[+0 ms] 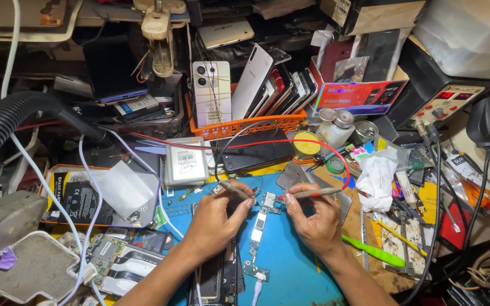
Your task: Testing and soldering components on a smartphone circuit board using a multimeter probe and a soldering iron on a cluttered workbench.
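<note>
While an orange basket point(290, 122) in the upper middle holds upright phones point(212, 90), the left hand point(214, 218) pinches a black probe point(236, 191) and the right hand point(313, 218) pinches a red probe point(313, 193), tips meeting a narrow circuit board point(259, 226) between them at centre, on a blue mat point(293, 266) amid a cluttered bench.

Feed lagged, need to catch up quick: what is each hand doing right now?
Left hand: closed on a black test probe, tip at the circuit board.
Right hand: closed on a red test probe, tip at the same board.
</note>
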